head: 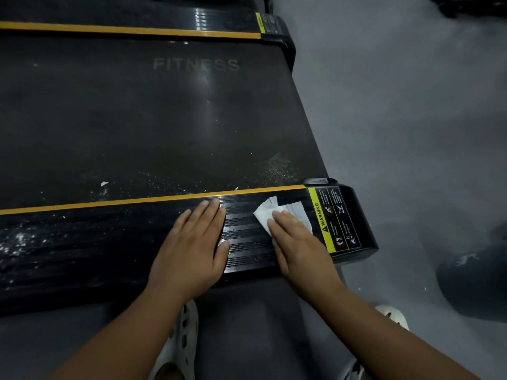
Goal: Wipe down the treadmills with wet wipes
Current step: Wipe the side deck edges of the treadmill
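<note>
A black treadmill (142, 119) lies across the view, its belt printed FITNESS. The near side rail (247, 237) is ribbed black with a yellow stripe along its inner edge. My right hand (299, 248) presses flat on a white wet wipe (277, 211) near the rail's right end, beside the yellow WARNING label (323, 220). My left hand (192, 248) rests flat on the rail a little to the left, fingers straight. White specks and smears dot the rail's left part and the belt's near edge.
Grey floor (411, 119) runs to the right of the treadmill. A dark rounded object (474, 283) sits on the floor at the right. My light perforated shoes (183, 333) show below the rail. More dark equipment (472, 4) is at the top right.
</note>
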### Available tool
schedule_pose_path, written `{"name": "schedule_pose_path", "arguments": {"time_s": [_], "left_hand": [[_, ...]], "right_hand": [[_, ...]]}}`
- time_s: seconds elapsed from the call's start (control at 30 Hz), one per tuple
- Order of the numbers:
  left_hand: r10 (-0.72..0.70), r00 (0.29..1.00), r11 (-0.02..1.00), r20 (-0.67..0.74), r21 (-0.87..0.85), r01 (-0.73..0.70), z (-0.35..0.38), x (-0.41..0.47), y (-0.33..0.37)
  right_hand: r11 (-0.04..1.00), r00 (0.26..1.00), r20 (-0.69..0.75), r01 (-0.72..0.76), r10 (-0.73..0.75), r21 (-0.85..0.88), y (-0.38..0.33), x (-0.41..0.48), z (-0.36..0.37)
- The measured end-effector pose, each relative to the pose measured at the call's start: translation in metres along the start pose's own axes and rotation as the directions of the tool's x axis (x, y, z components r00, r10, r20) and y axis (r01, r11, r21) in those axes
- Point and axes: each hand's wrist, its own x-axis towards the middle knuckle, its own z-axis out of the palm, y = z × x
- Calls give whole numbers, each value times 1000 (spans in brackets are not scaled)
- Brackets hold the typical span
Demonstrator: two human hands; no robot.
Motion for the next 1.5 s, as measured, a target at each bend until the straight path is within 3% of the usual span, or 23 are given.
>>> {"name": "schedule_pose_path", "arguments": {"time_s": [0.2,0.37,0.4,0.5,0.57,0.73,0.9,0.97,1.03,1.1,1.2,1.27,1.4,1.43,1.5], "left_hand": [[-4,1000,1000,-1,-6,4,3,2,0],[10,999,1000,-34,8,-9,3,3,1],[11,999,1000,-37,10,-11,3,3,0],[3,999,1000,-32,3,-3,4,2,0],[-2,1000,1000,-26,4,2,4,1,0],[4,1000,1000,-30,7,-4,3,3,1],[3,999,1000,-38,9,-2,3,2,2],[6,999,1000,-46,9,-6,3,2,2],[4,999,1000,-48,17,-3,2,2,2],[0,999,1000,-42,19,1,2,2,2],[4,999,1000,-39,10,-3,2,2,2],[5,999,1000,-42,12,-4,2,3,2],[9,999,1000,-49,16,-8,1,2,3],[10,999,1000,-48,14,-10,1,3,3],[16,999,1000,-40,13,-15,1,3,2]], "right_hand": [[949,931,-187,-315,312,16,5,35,12],[999,998,-40,43,-42,26,-39,-2,33],[999,998,-62,32,-31,14,-25,-7,27],[973,956,-188,-229,224,-8,13,2,15],[951,926,-222,-309,304,15,-1,14,22],[1000,997,-76,6,-4,23,-28,-14,23],[943,925,-210,-330,316,-33,2,-8,19],[963,946,-235,-252,225,-91,-27,-9,35],[989,988,-148,-53,32,-139,-47,-21,42],[983,988,-148,22,-49,-180,-30,-26,35],[958,942,-273,-242,195,-152,4,-21,21],[928,902,-277,-364,331,-78,-10,-16,25],[989,983,-150,-118,103,-92,-32,-23,31],[987,984,-151,-108,90,-118,-19,-23,26],[962,963,-189,-225,194,-157,5,-21,14]]}}
